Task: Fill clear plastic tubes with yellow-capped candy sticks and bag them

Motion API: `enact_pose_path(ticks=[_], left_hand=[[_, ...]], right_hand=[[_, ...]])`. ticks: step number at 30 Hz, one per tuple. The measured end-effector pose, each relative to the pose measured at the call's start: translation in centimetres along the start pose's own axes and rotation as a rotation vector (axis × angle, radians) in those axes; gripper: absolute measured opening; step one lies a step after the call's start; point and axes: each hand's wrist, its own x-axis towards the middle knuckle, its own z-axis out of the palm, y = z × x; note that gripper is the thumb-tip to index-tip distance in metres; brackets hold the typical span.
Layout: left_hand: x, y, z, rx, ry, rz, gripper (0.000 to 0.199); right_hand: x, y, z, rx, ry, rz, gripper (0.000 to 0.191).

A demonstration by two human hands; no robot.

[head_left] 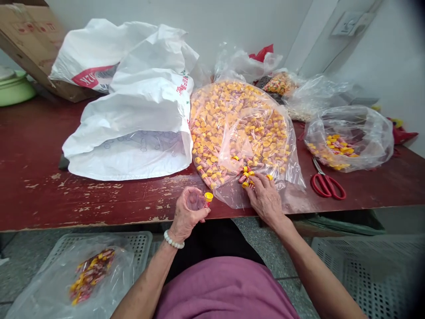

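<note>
My left hand [187,212] is closed around a clear, rounded plastic cup [195,201] in front of the table edge. A small red-patterned tube with a yellow cap [208,199] stands upright by its fingertips. My right hand [265,197] reaches to the mouth of a large clear bag [229,199] filled with similar yellow-capped tubes [239,102]. Its thumb and fingers are bent around a few loose tubes [246,176] on the plastic; the exact grip is partly hidden. To the left, a white sack [139,106] lies with its mouth facing me, clear round-rimmed pieces inside.
Red-handled scissors [327,185] lie right of the large bag. Behind them sits a smaller clear bag [375,137] with some tubes. A cardboard box [29,40] and green basin [16,91] stand at left. Below, a perforated crate [142,248] holds another bag with tubes.
</note>
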Motion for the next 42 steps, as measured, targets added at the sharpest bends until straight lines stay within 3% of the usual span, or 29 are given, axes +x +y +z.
enact_pose_path(ticks=[2, 5, 8, 11, 14, 17, 19, 22, 25, 27, 31, 34, 37, 42], left_hand=[[-0.2, 0.1, 0.2, 0.024, 0.003, 0.011, 0.048], [-0.3, 0.2, 0.6, 0.055, -0.005, 0.029, 0.047], [-0.1, 0.3, 1.1, 0.118, -0.017, 0.058, 0.044], [0.1, 0.1, 1.7, 0.225, -0.044, 0.112, 0.041], [0.2, -0.3, 2.4, 0.316, -0.105, 0.183, 0.039], [0.2, -0.5, 2.9, 0.375, -0.139, 0.231, 0.038], [0.1, -0.4, 3.1, 0.391, -0.131, 0.236, 0.038], [0.0, -0.2, 3.2, 0.353, -0.119, 0.181, 0.041], [0.0, 0.2, 3.2, 0.297, -0.105, 0.118, 0.041], [0.1, 0.3, 3.1, 0.275, -0.094, 0.106, 0.04], [0.5, 0.4, 1.7, 0.21, -0.048, -0.015, 0.043], [0.7, 0.2, 0.4, 0.148, 0.019, -0.077, 0.048], [0.7, 0.0, -0.1, 0.153, 0.041, -0.054, 0.048], [0.7, -0.2, 0.9, 0.297, 0.025, 0.115, 0.04]], right_hand=[[-0.1, 1.2, 0.6, -0.075, -0.049, 0.011, 0.031], [-0.4, 2.0, 1.0, -0.005, -0.039, 0.1, 0.027], [-0.7, 1.6, 0.7, 0.245, -0.004, 0.235, 0.021], [-0.7, -0.5, -0.1, 0.591, 0.002, 0.288, 0.023], [-0.6, -3.9, -1.3, 0.738, -0.021, 0.121, 0.022], [-0.7, -6.4, -2.3, 0.66, -0.064, -0.112, 0.02], [-1.0, -7.1, -2.6, 0.589, -0.095, -0.246, 0.02], [-2.0, -7.5, -2.6, 0.512, -0.138, -0.408, 0.035], [-2.8, -8.0, -2.5, 0.433, -0.157, -0.481, 0.057], [-2.7, -8.0, -2.5, 0.425, -0.164, -0.446, 0.06], [-0.9, -4.6, -2.5, 0.351, -0.007, -0.197, 0.042], [0.3, 0.2, -2.1, -0.035, 0.107, 0.036, 0.029], [0.4, 3.8, -1.4, -0.377, 0.018, 0.165, 0.033], [0.2, 5.3, -1.1, -0.428, -0.041, 0.207, 0.022]])
